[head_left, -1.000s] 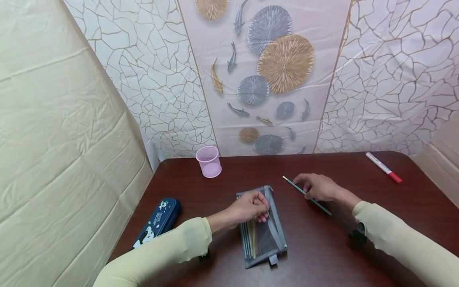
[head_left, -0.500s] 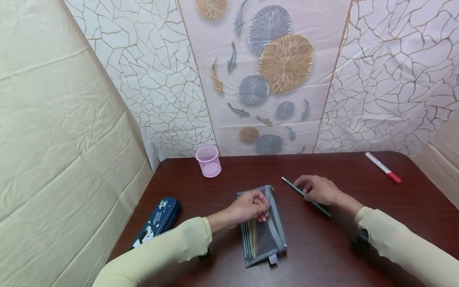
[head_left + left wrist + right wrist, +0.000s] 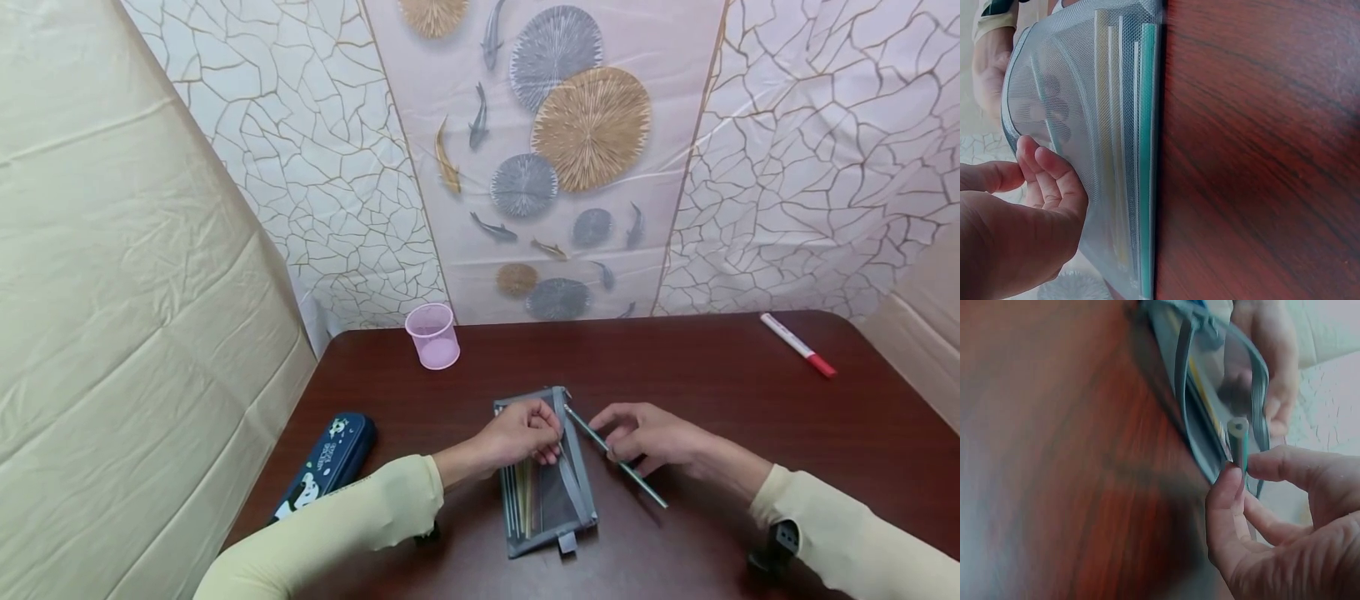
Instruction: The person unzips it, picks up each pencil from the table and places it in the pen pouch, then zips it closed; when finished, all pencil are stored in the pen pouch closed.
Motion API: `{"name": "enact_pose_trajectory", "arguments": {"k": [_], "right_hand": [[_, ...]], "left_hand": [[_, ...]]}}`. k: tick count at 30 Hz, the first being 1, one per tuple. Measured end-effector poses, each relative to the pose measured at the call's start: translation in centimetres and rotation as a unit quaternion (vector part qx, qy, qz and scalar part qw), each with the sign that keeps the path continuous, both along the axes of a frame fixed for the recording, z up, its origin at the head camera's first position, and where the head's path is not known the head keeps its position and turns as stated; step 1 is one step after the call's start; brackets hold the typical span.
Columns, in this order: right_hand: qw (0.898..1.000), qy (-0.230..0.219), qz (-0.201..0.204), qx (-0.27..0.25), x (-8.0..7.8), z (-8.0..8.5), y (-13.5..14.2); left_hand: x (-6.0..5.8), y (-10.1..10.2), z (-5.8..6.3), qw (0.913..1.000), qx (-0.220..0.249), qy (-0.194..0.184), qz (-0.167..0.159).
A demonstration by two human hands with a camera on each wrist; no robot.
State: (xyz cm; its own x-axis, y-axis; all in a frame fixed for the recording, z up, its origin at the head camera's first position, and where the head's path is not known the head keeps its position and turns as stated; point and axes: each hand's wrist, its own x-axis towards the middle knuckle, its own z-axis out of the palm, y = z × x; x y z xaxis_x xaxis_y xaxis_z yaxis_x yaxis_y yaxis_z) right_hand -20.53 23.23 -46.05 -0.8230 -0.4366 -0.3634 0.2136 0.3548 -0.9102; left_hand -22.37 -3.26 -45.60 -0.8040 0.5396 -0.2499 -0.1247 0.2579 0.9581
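A grey mesh zip pouch [image 3: 551, 500] lies on the table with several slim pencils [image 3: 1146, 125] inside, greenish and yellowish ones among them. My left hand [image 3: 519, 433] pinches the pouch's zipper edge between thumb and fingers, lifting it. In the right wrist view the pouch's mouth [image 3: 1186, 381] gapes. A green pencil [image 3: 643, 483] is pinched by my right hand [image 3: 663, 437] just right of the pouch. It slants, its far end close to the zipper edge; its near end, a pale ring round a dark core, faces the right wrist camera.
A pink mesh cup [image 3: 437, 343] stands at the table's back left. The dark blue pencil case [image 3: 326, 462] with cartoon print lies left of my left forearm. A white marker with a red cap [image 3: 798, 344] lies at the back right. Patterned cloth hangs behind the table.
My right hand has brought the green pencil leftward and nearer to me, up off the table toward the pouch. My left hand keeps its pinch on the pouch edge.
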Motion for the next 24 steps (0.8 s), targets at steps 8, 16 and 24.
{"name": "enact_pose_trajectory", "arguments": {"k": [8,16,24], "right_hand": [[0.999,-0.022,-0.021,-0.042,0.3,-0.2,-2.4],[0.996,-0.031,-0.029,-0.08,0.6,-1.0,-4.5],[0.994,-0.015,-0.06,-0.089,1.1,-1.3,-5.8]], "left_hand": [[-0.1,0.0,0.2,1.0,-0.005,-0.003,-0.003],[0.0,0.2,0.2,0.9999,-0.001,-0.001,-0.011],[-0.1,0.2,0.2,0.9999,0.003,-0.007,-0.009]]}}
